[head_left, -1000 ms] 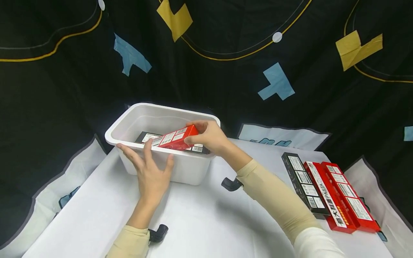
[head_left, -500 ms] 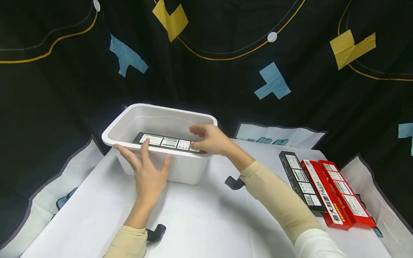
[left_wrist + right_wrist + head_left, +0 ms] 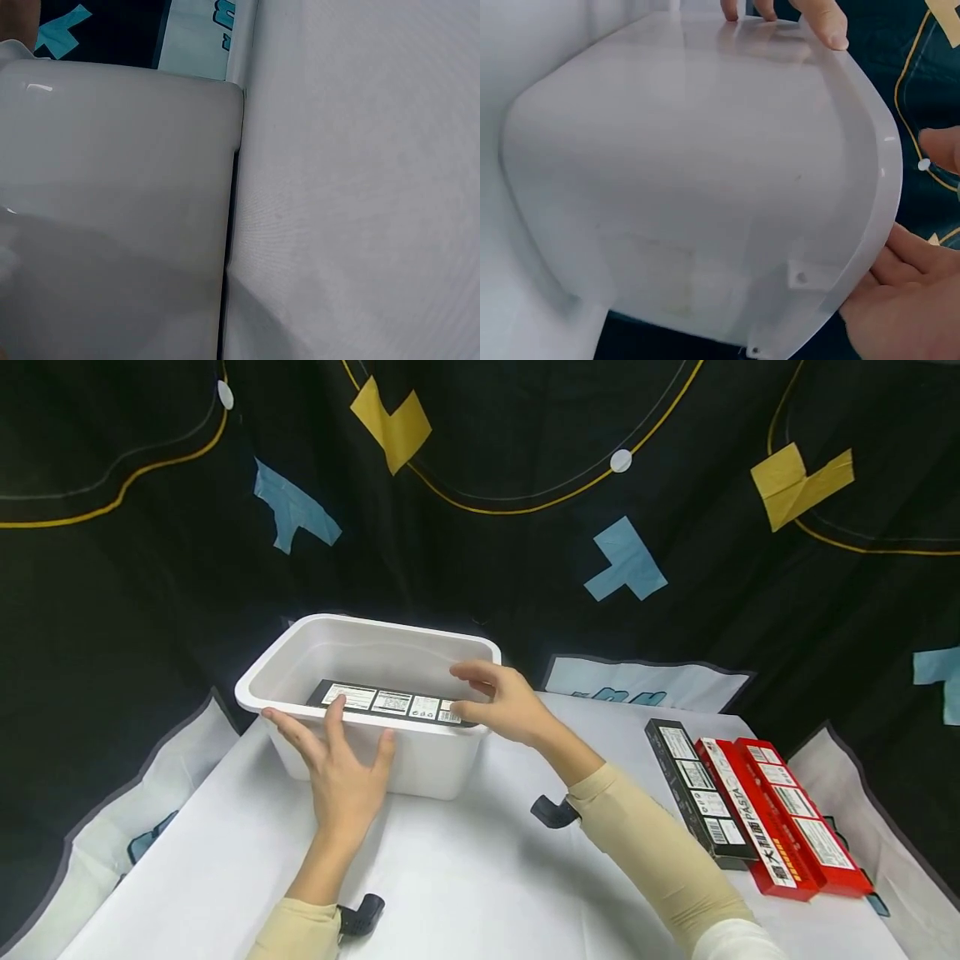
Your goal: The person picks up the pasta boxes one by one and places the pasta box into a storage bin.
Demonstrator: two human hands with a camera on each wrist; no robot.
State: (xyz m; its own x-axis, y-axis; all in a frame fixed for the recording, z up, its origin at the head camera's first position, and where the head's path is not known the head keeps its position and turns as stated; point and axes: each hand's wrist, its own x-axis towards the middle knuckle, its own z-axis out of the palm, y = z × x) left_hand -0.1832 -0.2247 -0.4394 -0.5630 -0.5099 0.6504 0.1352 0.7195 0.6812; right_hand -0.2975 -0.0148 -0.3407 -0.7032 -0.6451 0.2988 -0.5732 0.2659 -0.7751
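In the head view a white plastic bin (image 3: 420, 760) stands at the far left part of the table. My left hand (image 3: 345, 785) rests against its near wall, fingers spread and fingertips at the rim. Over the bin's right end is my right hand (image 3: 510, 706), thumb and fingers apart with nothing between them. Its thumb is by the end of a black pasta box (image 3: 390, 702) lying inside. The red box is out of sight. In the right wrist view my right hand (image 3: 911, 300) is beside the bin's rim (image 3: 889, 172); the left wrist view shows mostly bin wall (image 3: 112, 150).
On the right of the white table (image 3: 480, 877) lie a black pasta box (image 3: 697, 789), a red box with a white PASTA side (image 3: 753, 818) and another red box (image 3: 806, 814), side by side. A black curtain (image 3: 487, 568) hangs behind the table.
A second ago my right hand held a red pasta box in the bin. It has let go, and the red box dropped from view. My left hand has stayed at the rim.
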